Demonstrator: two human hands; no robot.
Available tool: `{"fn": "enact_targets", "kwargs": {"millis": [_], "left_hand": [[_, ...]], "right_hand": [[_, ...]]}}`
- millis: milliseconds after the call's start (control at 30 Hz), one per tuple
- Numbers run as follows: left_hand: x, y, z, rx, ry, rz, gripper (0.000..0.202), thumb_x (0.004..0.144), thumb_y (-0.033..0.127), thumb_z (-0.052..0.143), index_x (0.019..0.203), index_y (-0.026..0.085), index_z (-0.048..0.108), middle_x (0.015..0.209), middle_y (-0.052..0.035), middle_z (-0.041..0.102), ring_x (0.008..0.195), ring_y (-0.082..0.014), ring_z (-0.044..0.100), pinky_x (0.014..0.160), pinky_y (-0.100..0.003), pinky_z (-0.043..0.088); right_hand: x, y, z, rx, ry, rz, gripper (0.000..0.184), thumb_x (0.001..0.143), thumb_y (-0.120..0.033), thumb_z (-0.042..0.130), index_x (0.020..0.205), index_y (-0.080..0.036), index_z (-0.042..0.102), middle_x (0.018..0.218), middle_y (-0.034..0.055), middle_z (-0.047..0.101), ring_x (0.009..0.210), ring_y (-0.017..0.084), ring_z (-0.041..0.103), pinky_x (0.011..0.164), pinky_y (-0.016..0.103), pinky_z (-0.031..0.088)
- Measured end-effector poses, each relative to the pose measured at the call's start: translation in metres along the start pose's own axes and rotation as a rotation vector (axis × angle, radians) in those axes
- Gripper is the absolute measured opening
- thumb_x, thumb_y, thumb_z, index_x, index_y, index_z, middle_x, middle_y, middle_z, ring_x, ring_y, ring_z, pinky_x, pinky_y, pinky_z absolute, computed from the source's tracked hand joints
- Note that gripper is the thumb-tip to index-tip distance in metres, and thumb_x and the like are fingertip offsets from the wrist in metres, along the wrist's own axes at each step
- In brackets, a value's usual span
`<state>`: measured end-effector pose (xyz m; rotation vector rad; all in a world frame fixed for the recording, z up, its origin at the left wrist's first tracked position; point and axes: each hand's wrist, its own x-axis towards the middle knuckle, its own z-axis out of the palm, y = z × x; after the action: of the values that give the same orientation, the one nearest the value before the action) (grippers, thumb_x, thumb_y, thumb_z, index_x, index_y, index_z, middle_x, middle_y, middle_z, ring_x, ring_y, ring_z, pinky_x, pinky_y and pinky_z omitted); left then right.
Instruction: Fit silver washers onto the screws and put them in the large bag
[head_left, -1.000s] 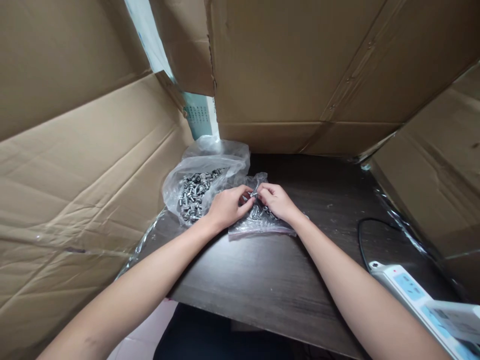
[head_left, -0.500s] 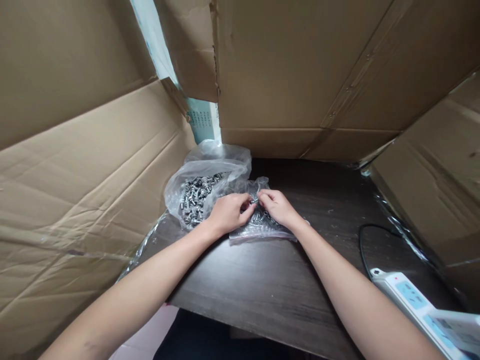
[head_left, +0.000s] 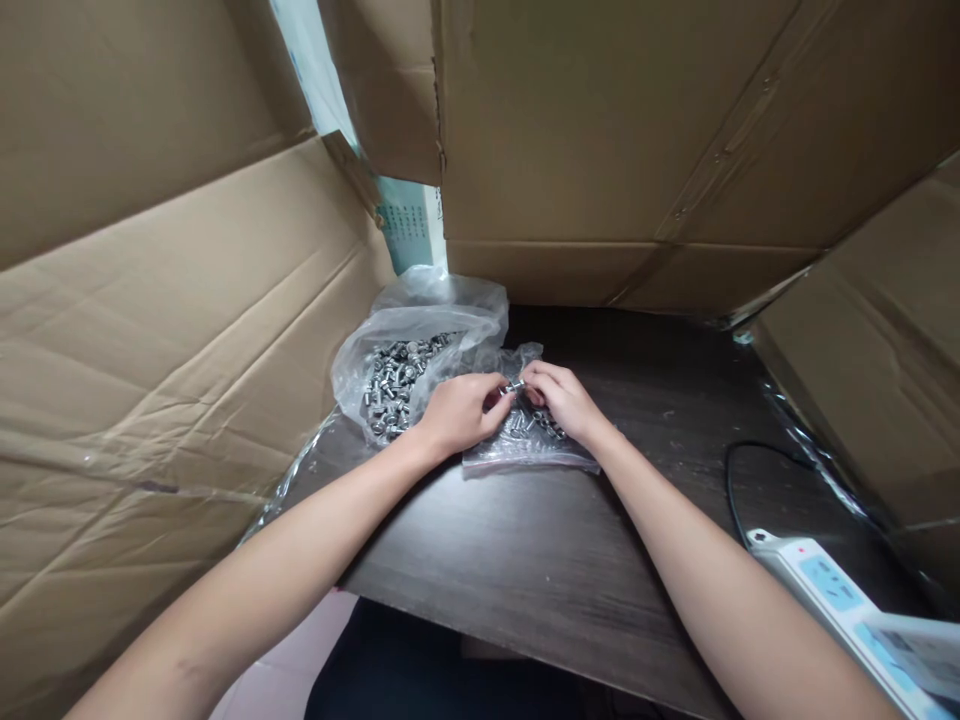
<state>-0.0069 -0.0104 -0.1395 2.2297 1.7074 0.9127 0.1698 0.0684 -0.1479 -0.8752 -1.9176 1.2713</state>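
My left hand (head_left: 457,412) and my right hand (head_left: 562,400) meet fingertip to fingertip over a small clear zip bag (head_left: 525,445) lying flat on the dark wooden table (head_left: 540,560). Both hands pinch one small metal screw (head_left: 514,385) between them. The small bag holds several screws. To its left sits a larger crumpled clear plastic bag (head_left: 412,335), open at the top and full of silver screws (head_left: 394,385). My left wrist rests beside that bag.
Brown cardboard sheets wall in the table on the left (head_left: 165,330), back (head_left: 615,150) and right (head_left: 870,380). A white power strip (head_left: 847,610) with a black cable (head_left: 739,490) lies at the table's right front corner.
Both hands stay pinched together over the small bag, with only slight finger movement. The camera view shifts a little.
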Motion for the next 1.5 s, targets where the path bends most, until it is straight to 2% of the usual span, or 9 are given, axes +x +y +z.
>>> {"fn": "enact_targets", "kwargs": {"millis": [200, 367, 433, 500, 600, 800, 1133, 1367, 1500], "left_hand": [[0.000, -0.001, 0.001, 0.001, 0.002, 0.012, 0.019, 0.093, 0.031, 0.059, 0.095, 0.019, 0.074, 0.088, -0.0053, 0.076, 0.081, -0.0218, 0.071, 0.069, -0.030, 0.049], [0.001, 0.000, 0.000, 0.000, 0.009, -0.004, 0.019, 0.092, 0.031, 0.060, 0.092, 0.019, 0.075, 0.084, -0.0045, 0.076, 0.079, -0.0210, 0.071, 0.069, -0.030, 0.049], [0.001, 0.001, 0.000, -0.005, 0.007, -0.010, 0.019, 0.092, 0.031, 0.060, 0.092, 0.019, 0.075, 0.083, -0.0042, 0.076, 0.077, -0.0206, 0.070, 0.068, -0.030, 0.049], [0.001, 0.001, 0.000, -0.008, 0.009, -0.015, 0.019, 0.093, 0.031, 0.060, 0.092, 0.019, 0.075, 0.084, -0.0044, 0.076, 0.078, -0.0203, 0.070, 0.069, -0.029, 0.048], [0.001, 0.000, 0.000, 0.003, 0.020, -0.019, 0.019, 0.093, 0.030, 0.059, 0.091, 0.019, 0.075, 0.086, -0.0046, 0.076, 0.078, -0.0198, 0.070, 0.068, -0.029, 0.048], [0.001, 0.000, -0.001, 0.019, 0.014, -0.031, 0.018, 0.093, 0.029, 0.059, 0.087, 0.019, 0.073, 0.081, -0.0040, 0.075, 0.075, -0.0188, 0.069, 0.065, -0.027, 0.045], [0.001, -0.001, 0.000, 0.005, 0.015, -0.019, 0.018, 0.092, 0.028, 0.059, 0.083, 0.018, 0.071, 0.078, -0.0034, 0.073, 0.071, -0.0178, 0.066, 0.063, -0.027, 0.042], [0.000, 0.000, 0.000, 0.004, 0.009, -0.014, 0.017, 0.091, 0.028, 0.058, 0.087, 0.019, 0.072, 0.078, -0.0034, 0.073, 0.071, -0.0178, 0.066, 0.064, -0.028, 0.043], [0.001, 0.002, -0.002, 0.014, -0.005, -0.023, 0.017, 0.091, 0.028, 0.058, 0.084, 0.018, 0.071, 0.076, -0.0032, 0.072, 0.070, -0.0177, 0.066, 0.062, -0.027, 0.043]], "right_hand": [[0.001, 0.002, 0.001, -0.088, -0.028, 0.036, 0.039, 0.087, -0.048, 0.048, 0.061, -0.019, 0.052, 0.057, -0.0015, 0.046, 0.056, 0.014, 0.041, 0.058, 0.030, 0.030], [-0.001, 0.004, 0.002, -0.158, 0.010, 0.025, 0.053, 0.089, -0.059, 0.049, 0.054, -0.020, 0.042, 0.053, -0.0026, 0.037, 0.053, 0.012, 0.034, 0.055, 0.030, 0.026], [-0.001, 0.003, 0.002, -0.147, 0.025, 0.037, 0.055, 0.090, -0.062, 0.049, 0.055, -0.020, 0.045, 0.053, -0.0024, 0.038, 0.052, 0.012, 0.034, 0.054, 0.030, 0.025], [-0.001, 0.002, 0.002, -0.121, 0.036, 0.043, 0.053, 0.091, -0.061, 0.048, 0.058, -0.020, 0.049, 0.054, -0.0017, 0.042, 0.053, 0.013, 0.037, 0.055, 0.030, 0.028], [-0.001, 0.000, 0.001, -0.069, 0.025, 0.018, 0.044, 0.092, -0.051, 0.049, 0.060, -0.020, 0.049, 0.056, -0.0011, 0.046, 0.057, 0.014, 0.042, 0.059, 0.030, 0.032], [-0.002, -0.004, 0.000, 0.002, -0.027, -0.002, 0.028, 0.083, -0.039, 0.052, 0.062, -0.020, 0.054, 0.057, -0.0011, 0.048, 0.059, 0.015, 0.043, 0.061, 0.030, 0.034], [-0.001, -0.002, -0.002, -0.032, -0.061, 0.020, 0.033, 0.080, -0.038, 0.048, 0.056, -0.018, 0.061, 0.058, 0.0035, 0.056, 0.060, 0.016, 0.048, 0.062, 0.031, 0.037], [-0.001, -0.004, -0.001, 0.011, -0.020, 0.023, 0.026, 0.076, -0.037, 0.051, 0.058, -0.019, 0.057, 0.055, 0.0003, 0.048, 0.058, 0.015, 0.043, 0.059, 0.030, 0.034], [-0.002, -0.007, -0.001, 0.057, -0.011, 0.040, 0.022, 0.072, -0.037, 0.054, 0.067, -0.018, 0.063, 0.054, -0.0007, 0.048, 0.054, 0.014, 0.041, 0.055, 0.029, 0.033]]}}
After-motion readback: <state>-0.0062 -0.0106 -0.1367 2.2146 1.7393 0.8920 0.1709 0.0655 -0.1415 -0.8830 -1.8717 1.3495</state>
